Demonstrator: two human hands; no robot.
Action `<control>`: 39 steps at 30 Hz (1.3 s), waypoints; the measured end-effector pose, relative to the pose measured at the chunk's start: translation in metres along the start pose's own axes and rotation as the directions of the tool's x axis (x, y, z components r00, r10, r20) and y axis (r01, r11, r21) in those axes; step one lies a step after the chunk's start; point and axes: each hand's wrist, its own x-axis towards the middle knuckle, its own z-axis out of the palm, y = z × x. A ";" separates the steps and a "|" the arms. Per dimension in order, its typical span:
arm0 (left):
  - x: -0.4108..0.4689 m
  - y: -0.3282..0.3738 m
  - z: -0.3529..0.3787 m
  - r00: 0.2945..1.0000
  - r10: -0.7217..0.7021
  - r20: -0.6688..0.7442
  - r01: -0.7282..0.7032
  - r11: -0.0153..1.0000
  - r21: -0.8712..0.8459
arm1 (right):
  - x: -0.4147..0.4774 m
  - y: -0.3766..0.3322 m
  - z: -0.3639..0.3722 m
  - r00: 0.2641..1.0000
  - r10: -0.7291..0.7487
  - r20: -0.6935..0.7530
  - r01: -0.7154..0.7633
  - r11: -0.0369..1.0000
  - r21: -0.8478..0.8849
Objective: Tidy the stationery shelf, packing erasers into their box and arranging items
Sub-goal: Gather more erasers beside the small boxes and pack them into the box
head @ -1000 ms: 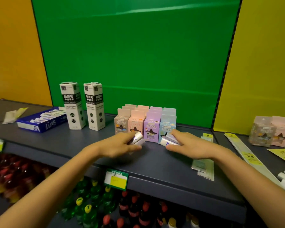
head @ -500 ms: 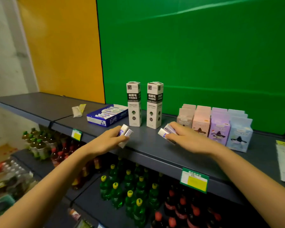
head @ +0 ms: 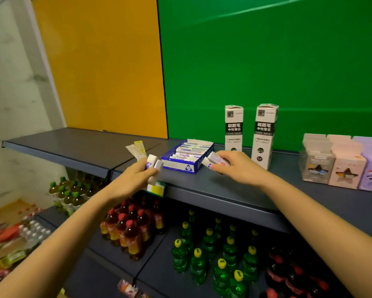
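The left hand [head: 135, 176] is gripping small white paper-sleeved erasers [head: 152, 162] at eight o'clock of the open blue cardboard box [head: 176, 167]; the right hand [head: 237, 168] is pinching another eraser bunch [head: 216, 160] at three o'clock. Light, firm, probably slick: their long sides are likely offering the surest hold.

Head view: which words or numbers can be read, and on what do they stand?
"刷题笔 中性替芯": left tall box and right tall box.
"0.5": right tall box, near its foot.
Too blurred: blue box, erasers, price tag, pastel boxes.
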 end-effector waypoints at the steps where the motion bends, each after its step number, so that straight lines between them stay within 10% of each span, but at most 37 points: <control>1: 0.007 -0.006 -0.005 1.000 0.015 0.006 -0.015 1.000 0.023 | 0.009 -0.003 0.003 1.000 0.003 -0.010 -0.003 1.000 -0.003; 14: 0.123 -0.033 -0.040 0.985 0.168 0.033 -0.171 0.971 0.164 | 0.126 0.000 0.032 0.992 0.078 -0.095 -0.098 0.966 -0.237; 22: 0.194 -0.027 -0.039 0.918 0.244 0.313 -0.346 0.880 0.327 | 0.155 0.012 0.040 0.995 0.094 -0.017 -0.091 0.885 -0.457; 39: 0.256 -0.029 -0.016 0.610 0.292 0.737 -0.785 0.354 0.509 | 0.158 0.013 0.052 0.966 0.238 -0.097 -0.255 0.842 -0.475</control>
